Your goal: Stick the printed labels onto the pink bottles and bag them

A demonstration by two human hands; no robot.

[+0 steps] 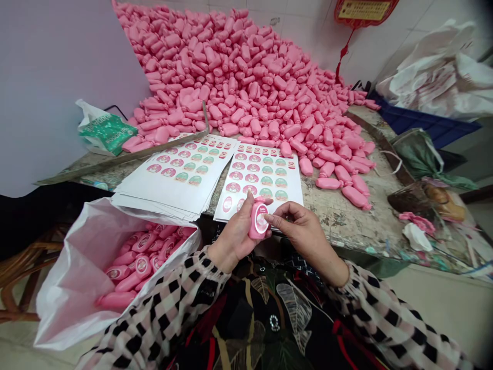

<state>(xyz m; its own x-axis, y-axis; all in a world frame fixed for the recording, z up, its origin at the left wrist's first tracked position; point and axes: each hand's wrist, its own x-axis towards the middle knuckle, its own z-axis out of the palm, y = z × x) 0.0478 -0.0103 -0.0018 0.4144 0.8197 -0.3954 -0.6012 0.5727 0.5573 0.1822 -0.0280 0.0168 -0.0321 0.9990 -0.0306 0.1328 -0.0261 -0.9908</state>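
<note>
My left hand (239, 234) is closed round a small pink plastic bottle (256, 232), held up above the front edge of the table. On the bottle's face is an oval label (262, 218) with a pale middle. My right hand (302, 231) has its fingers curled in, and its thumb and fingertips meet the label's right side. Just behind my hands lies a sheet of stickers (259, 167), with pink and green round ones in rows. Left of it sits a stack of similar sticker sheets (175, 192), its pages fanned unevenly.
A large heap of pink bottles (246, 77) covers the table's back. Labelled bottles (142, 267) fill a white sack (73, 288) at my left. A thin strip (127, 160) crosses the table's left side near a green packet (106, 131). At right stands a blue crate (427, 123).
</note>
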